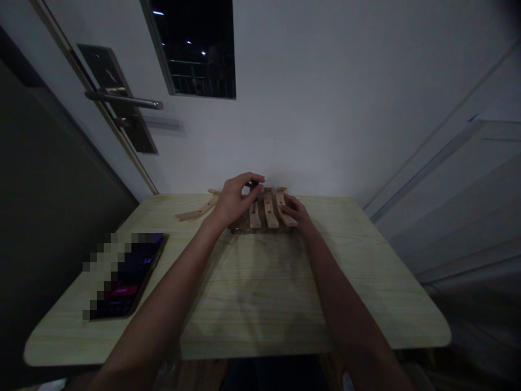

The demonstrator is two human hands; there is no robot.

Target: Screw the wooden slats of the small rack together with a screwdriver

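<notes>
Beyond a phone (137, 276), beside a wooden strip (198, 213), left hand (235, 200) pinches a black piece (254, 183), right hand (299, 213) clasps a slat (287, 219).

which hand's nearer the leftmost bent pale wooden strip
Left: the left hand is just right of the leftmost strip; the right hand is farther, at the rightmost pale wooden strip.

We can't ID the dark bit (254, 183) in the L hand's (235, 200) grip, too small; that hand hides pt of the brown base (264, 230). Phone's (140, 274) L side is pixelated; window (195, 43) cut off up top, forearms (179, 288) at btm edge.
</notes>
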